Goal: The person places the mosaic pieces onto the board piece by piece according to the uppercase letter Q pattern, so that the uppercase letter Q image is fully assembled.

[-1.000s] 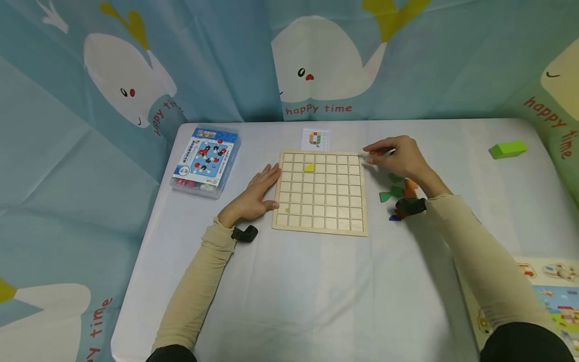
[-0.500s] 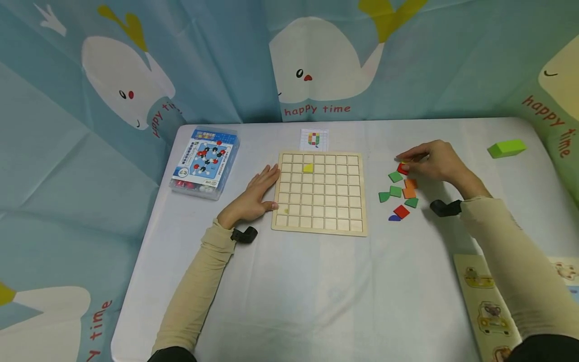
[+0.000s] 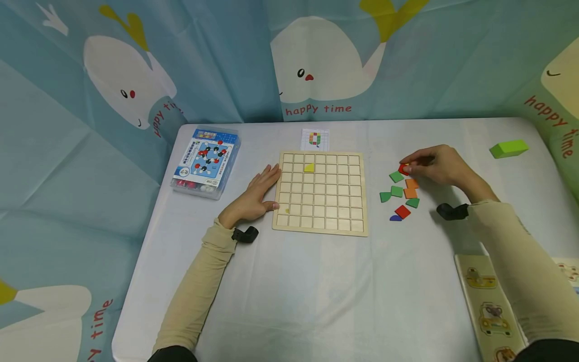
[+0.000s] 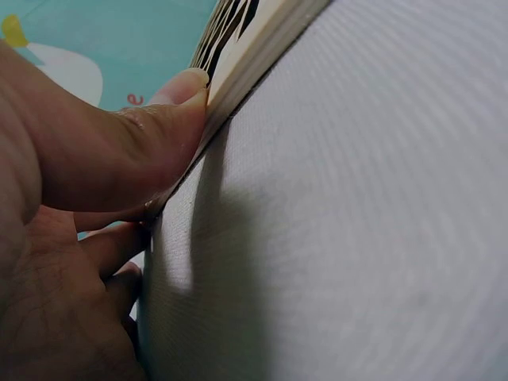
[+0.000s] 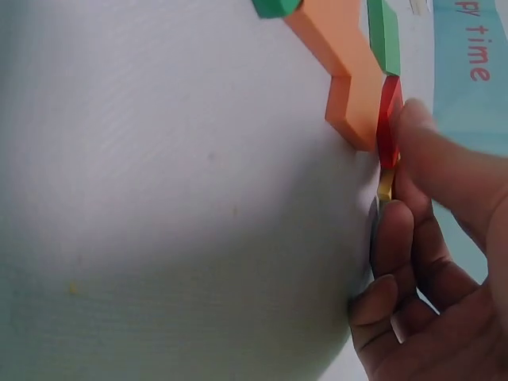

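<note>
A square wooden grid board (image 3: pixel 320 233) lies mid-table, with one yellow piece (image 3: pixel 309 168) in an upper cell. My left hand (image 3: pixel 250 199) rests flat by its left side, thumb and fingers spread and touching the edge; in the left wrist view the thumb (image 4: pixel 135 151) presses on the board's side. Right of the board, my right hand (image 3: pixel 440 165) pinches a red tile (image 3: pixel 403 170) between thumb and forefinger. A yellow tile (image 5: pixel 386 184) shows beside the red one in the right wrist view. Green tiles (image 3: pixel 396 191), orange tiles (image 3: pixel 410 193) and another red tile (image 3: pixel 402 211) lie close by.
Behind the board lies a small pattern card (image 3: pixel 315 140). A blue-topped plastic box (image 3: pixel 205 161) stands at the left, and a bright green block (image 3: pixel 508 149) at the far right. A picture board (image 3: pixel 484 296) lies under the right forearm. One blue piece (image 3: pixel 395 218) is near the tiles.
My right hand has moved from the board's upper right corner rightward to the loose tiles, where its fingers have met a red one. The left hand has stayed in place.
</note>
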